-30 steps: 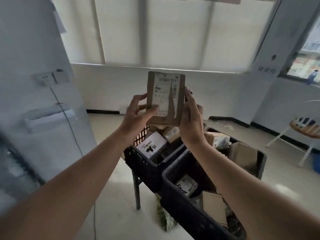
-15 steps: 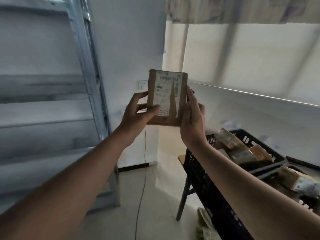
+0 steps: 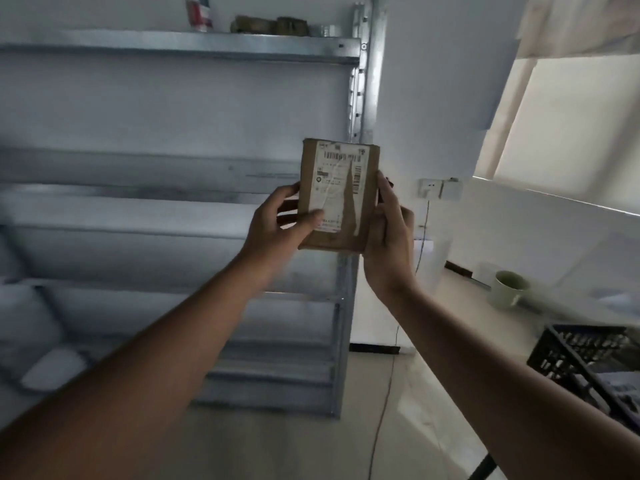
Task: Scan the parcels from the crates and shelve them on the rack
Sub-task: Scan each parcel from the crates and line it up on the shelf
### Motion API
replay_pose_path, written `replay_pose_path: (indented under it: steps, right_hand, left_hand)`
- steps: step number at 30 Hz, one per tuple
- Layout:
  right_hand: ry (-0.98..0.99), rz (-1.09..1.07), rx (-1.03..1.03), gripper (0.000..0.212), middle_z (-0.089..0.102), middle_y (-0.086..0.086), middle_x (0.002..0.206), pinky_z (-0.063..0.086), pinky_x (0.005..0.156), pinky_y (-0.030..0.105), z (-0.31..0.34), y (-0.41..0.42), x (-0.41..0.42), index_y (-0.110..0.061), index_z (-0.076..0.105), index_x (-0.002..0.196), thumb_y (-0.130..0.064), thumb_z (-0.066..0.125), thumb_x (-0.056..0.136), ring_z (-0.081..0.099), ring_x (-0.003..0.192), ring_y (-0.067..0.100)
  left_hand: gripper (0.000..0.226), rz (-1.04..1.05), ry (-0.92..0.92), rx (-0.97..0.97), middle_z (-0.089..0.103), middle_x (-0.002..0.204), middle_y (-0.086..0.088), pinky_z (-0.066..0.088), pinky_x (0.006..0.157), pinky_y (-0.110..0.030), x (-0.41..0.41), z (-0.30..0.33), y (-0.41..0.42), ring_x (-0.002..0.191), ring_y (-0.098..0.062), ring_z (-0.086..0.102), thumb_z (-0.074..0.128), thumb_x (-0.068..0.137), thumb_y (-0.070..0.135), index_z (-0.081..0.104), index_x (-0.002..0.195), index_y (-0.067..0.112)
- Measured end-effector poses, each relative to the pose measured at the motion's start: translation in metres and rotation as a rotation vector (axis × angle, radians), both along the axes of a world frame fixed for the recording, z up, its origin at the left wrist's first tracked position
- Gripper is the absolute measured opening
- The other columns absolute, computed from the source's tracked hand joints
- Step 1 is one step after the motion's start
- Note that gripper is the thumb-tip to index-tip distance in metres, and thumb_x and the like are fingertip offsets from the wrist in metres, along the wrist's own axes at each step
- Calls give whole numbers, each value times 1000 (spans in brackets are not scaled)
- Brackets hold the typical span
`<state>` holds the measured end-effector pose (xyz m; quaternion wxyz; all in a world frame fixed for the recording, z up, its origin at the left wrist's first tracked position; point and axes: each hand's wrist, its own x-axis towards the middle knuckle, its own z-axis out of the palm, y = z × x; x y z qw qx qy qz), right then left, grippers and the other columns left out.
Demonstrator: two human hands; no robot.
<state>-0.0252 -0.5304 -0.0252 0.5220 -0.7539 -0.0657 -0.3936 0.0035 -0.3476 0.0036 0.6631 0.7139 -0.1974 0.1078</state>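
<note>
Materials and surface finish at the rack.

The parcel at frame centre is matt brown cardboard; its front carries a white paper label with black print, creased, and a strip of glossy clear tape. The rack filling the left of the frame is bare grey metal with a dull galvanised sheen, its perforated upright somewhat brighter. At lower right, the crate is black plastic with a latticed wall, matt. The cup at right looks smooth and pale green, faintly glossy. The wall socket is smooth white plastic.
</note>
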Motion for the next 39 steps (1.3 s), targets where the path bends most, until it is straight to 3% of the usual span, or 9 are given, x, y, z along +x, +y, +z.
replay_pose_path:
  steps: [4, 7, 12, 19, 25, 31, 39]
  right_hand:
    - [33, 112, -9, 51, 41, 8, 127, 46, 86, 1, -1, 70, 37, -35, 37, 163, -19, 33, 115, 50, 110, -6]
    - [54, 206, -7, 50, 38, -6, 122, 52, 91, 12, -1, 116, 68, -41, 35, 163, -24, 34, 115, 50, 112, -5]
    - [84, 295, -48, 51, 39, 1, 128, 37, 83, -5, 6, 192, 134, -41, 35, 162, -21, 33, 115, 41, 104, -25]
    - [59, 487, -60, 51, 39, 2, 132, 35, 87, -7, 14, 292, 233, -34, 34, 164, -21, 30, 115, 40, 109, -24]
    - [62, 626, -73, 50, 40, 4, 132, 34, 87, -8, 20, 394, 295, -32, 32, 165, -23, 27, 116, 39, 110, -28]
    - [65, 712, -71, 51, 40, 7, 133, 34, 87, -8, 21, 510, 338, -30, 33, 165, -18, 28, 116, 39, 109, -29]
    - [80, 658, -53, 51, 42, 9, 135, 32, 85, -9, 24, 686, 387, -30, 32, 165, -18, 28, 116, 36, 106, -32]
  left_hand:
    - [52, 113, -11, 16, 72, 129, 9, 63, 86, -27, 21, -5, 70, 110, -8, 73, 78, 96, 26, 61, 145, 24]
    - [50, 192, -3, 12, 72, 131, 7, 63, 90, -30, 36, -7, 116, 114, -12, 73, 76, 97, 27, 61, 145, 24]
    - [47, 325, 7, 4, 73, 129, 10, 63, 95, -35, 76, -5, 189, 116, -11, 72, 75, 98, 30, 62, 144, 28]
    - [55, 564, -30, 52, 70, 135, 7, 63, 95, -37, 137, 7, 276, 118, -14, 71, 76, 97, 31, 57, 149, 35]
    - [61, 711, -30, 37, 71, 131, 4, 62, 85, -22, 177, 16, 366, 115, -14, 72, 77, 97, 23, 53, 152, 31]
    - [61, 796, -24, 17, 74, 127, 3, 63, 95, -38, 215, 10, 480, 114, -16, 74, 80, 95, 22, 56, 150, 36]
    - [50, 724, -34, 66, 69, 129, 10, 60, 85, -18, 275, 12, 652, 107, 0, 71, 69, 103, 19, 53, 150, 31]
